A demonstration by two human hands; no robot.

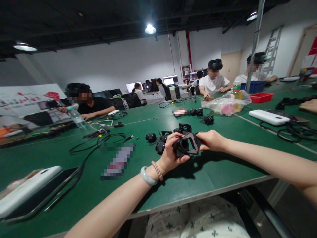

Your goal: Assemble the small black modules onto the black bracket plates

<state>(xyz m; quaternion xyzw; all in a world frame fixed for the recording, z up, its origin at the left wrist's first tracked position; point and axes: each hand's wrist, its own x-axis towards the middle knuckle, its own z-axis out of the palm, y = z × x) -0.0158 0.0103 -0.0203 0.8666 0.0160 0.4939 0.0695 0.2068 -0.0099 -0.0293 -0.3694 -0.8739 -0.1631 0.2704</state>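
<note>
1. Bare left forearm (111,201) crosses the foreground, a pale rounded bangle (148,176) and a pink beaded bracelet (158,171) at its wrist.

2. Above the near edge of a green-topped table (210,177), the left hand (170,150) curls part-closed around a black plastic part (182,146) with a round barrel and an open, squarish frame, fingers over its top and thumb beneath.

3. At the frame's opposite side, the right hand (211,140) grips the edge, fingers bent and drawn close to the thumb.

4. Loose black barrel-shaped pieces (151,137) lie on the tabletop just beyond the left hand.

5. Farther back, a crumpled clear plastic bag (214,105) shows a rounded pink item (228,109) through its film. Beside it rises a white-capped, green-labelled bottle (237,93) of yellow liquid; whether it stands inside the bag or behind it cannot be told.

6. To the right of the bag sit a shallow red plastic tray (262,97) and, behind that, a deeper blue plastic bin (256,87), its contents hidden.

7. Across the table at left, a clear plastic bottle (76,118) with a pale cap stands near a co-worker in black (95,105); its fill level is unclear.
</note>
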